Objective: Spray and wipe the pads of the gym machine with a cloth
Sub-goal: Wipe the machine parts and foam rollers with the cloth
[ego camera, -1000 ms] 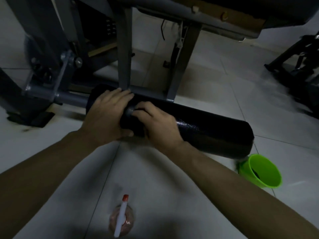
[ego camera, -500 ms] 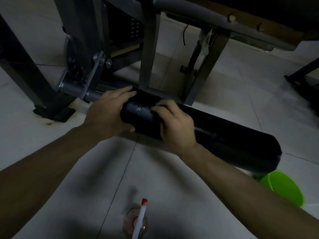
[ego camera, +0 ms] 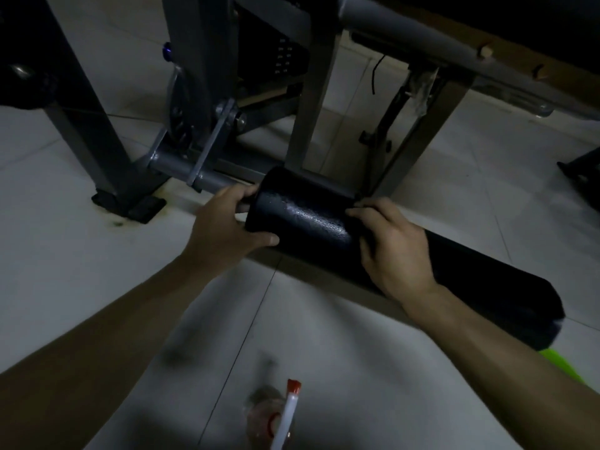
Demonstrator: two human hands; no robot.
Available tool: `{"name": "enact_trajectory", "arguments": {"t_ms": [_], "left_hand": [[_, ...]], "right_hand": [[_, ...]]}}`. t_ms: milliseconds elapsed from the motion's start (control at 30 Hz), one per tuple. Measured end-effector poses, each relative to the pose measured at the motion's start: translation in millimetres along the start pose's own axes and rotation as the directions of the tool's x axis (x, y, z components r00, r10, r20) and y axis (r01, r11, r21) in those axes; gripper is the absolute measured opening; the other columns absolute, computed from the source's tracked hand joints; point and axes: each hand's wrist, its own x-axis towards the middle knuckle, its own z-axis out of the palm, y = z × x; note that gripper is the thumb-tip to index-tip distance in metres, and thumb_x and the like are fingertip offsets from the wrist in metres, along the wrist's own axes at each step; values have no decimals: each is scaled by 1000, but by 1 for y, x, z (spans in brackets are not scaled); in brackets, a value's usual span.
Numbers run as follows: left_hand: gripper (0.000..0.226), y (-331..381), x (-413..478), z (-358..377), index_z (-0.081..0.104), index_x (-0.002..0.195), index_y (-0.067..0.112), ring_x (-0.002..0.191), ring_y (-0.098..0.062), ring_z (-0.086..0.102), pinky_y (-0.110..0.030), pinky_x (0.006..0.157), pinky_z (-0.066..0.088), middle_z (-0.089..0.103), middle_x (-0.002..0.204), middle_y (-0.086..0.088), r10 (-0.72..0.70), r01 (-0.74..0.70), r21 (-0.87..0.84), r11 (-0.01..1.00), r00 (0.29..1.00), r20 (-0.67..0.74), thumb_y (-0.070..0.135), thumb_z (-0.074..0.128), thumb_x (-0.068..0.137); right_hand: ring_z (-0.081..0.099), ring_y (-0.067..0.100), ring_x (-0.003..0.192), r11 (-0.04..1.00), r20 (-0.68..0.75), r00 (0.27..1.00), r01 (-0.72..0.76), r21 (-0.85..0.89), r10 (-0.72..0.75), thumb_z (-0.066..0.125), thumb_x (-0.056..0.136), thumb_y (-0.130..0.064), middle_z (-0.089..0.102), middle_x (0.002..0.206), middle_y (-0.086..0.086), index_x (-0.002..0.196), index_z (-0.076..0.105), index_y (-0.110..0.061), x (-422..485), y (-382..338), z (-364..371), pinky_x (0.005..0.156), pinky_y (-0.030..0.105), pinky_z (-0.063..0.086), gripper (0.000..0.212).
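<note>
Dim light obscures any cloth beneath the right hand [ego camera: 396, 248], which is curled over the roller pad [ego camera: 305, 219]. The left hand [ego camera: 224, 222] grips the pad's left end.

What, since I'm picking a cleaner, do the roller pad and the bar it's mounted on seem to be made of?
The roller pad is likely foam under black vinyl or leatherette: its pebbled skin glints, perhaps wet. The bar looks like a grey painted or coated steel tube, judging by its smooth, dull sheen and the bolted bracket.
</note>
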Motion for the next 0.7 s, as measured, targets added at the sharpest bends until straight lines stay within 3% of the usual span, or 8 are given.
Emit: {"name": "enact_trajectory", "arguments": {"t_ms": [67,133,267,333,533,633,700], "left_hand": [[84,0,1,0,57,136,19,98,17,54,-6,79,47,54,122,11,-2,2,-4,1000,1000,7,22,96,62],[80,2,2,-1,58,133,22,97,18,55,-5,76,47,56,122,11,-23,23,-15,1000,999,39,28,96,62],[75,3,8,-3,63,122,30,107,-13,67,-46,87,60,67,120,5,-55,61,-66,996,995,85,52,88,55],[81,1,9,-3,63,126,32,110,-16,68,-50,90,59,67,124,3,-59,69,-87,994,993,105,53,90,53],[100,9,11,-1,58,142,28,111,-8,66,-37,98,56,65,129,7,-81,89,-87,992,993,88,50,87,50],[91,16,12,-2,57,144,25,109,-9,64,-33,99,54,66,127,7,-116,121,-53,991,989,95,30,96,62],[84,21,12,-1,56,143,23,105,-8,64,-23,91,52,65,124,7,-129,134,-51,990,987,96,18,94,69]], "right_hand": [[67,30,102,999,-21,999,30,24,-29,63,83,-5,62,125,5,122,70,-15,22,-29,22,70,45,60,41],[68,34,96,995,-21,997,75,73,-73,60,85,-12,62,123,8,121,70,-14,52,-64,47,64,47,59,37],[67,35,92,987,26,989,141,73,-144,68,85,-17,62,123,8,113,70,-14,87,-95,67,62,45,56,29],[66,33,97,978,89,975,199,60,-204,65,85,-20,62,127,6,115,71,-16,78,-78,56,67,44,56,30],[68,31,107,990,110,985,141,-33,-136,64,79,3,63,134,3,121,72,-18,4,3,-5,75,43,60,47],[68,31,108,999,49,998,35,-31,-34,63,79,2,64,132,2,122,72,-17,-9,11,-10,79,44,60,48],[68,32,102,999,-2,999,-39,-23,39,63,80,-1,64,127,3,121,72,-17,5,-12,5,74,43,60,45]]}}
